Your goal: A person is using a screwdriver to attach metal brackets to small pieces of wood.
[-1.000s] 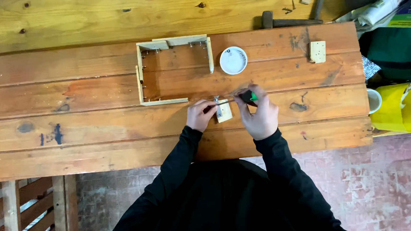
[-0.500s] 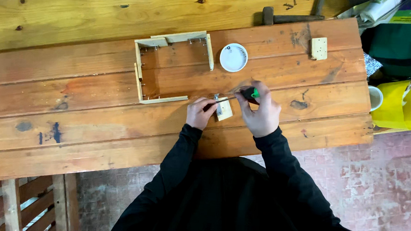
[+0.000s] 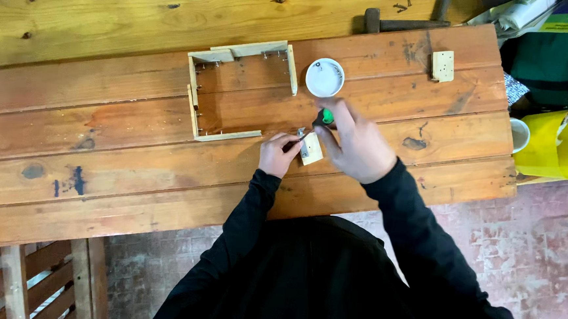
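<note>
Reddish wooden plank workbench (image 3: 132, 170) over a worn red brick floor (image 3: 540, 260); on it the left hand (image 3: 278, 154) pinches one small pale wooden block (image 3: 311, 149), while the right hand (image 3: 358, 144), just beside, is clenched round one green-handled tool (image 3: 325, 117). Beyond the hands: one open pale wooden frame (image 3: 199, 102), one round white lid (image 3: 324, 78), a second pale block (image 3: 442, 65), one dark hammer (image 3: 397, 22).

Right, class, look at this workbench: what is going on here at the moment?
A person in black sleeves works at a plank table. The left hand steadies a small wooden block, while the right hand holds a green-handled tool against it. An unfinished wooden frame and a white round lid lie just beyond.
</note>
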